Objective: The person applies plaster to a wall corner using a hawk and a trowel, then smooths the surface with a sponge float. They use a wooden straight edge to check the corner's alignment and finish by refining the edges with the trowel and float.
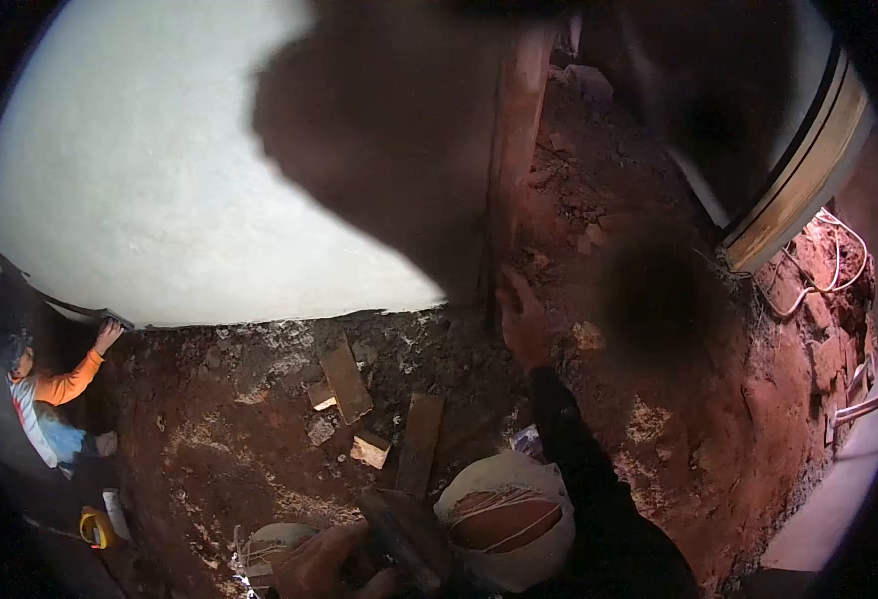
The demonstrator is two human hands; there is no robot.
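Note:
My right hand (524,317) reaches forward at the lower end of a reddish upright post (521,150), its fingers stretched out against or beside the edge. At the bottom of the view, my left hand (331,564) is curled round a dark flat block (406,536); shadow hides part of the grip. Next to the block is a rounded pale shape (464,479) with a reddish-brown middle and thin strings across it. A pale wall (179,190) ends above the dirt, and a dark blurred shadow or obstruction covers part of it.
Wood pieces (347,379) and a longer board (420,444) lie on rough reddish dirt (249,439). At left, a person (44,399) in orange sleeves touches the wall's lower edge, near a yellow object (97,527). A curved frame (798,180) and cable (823,285) are at right.

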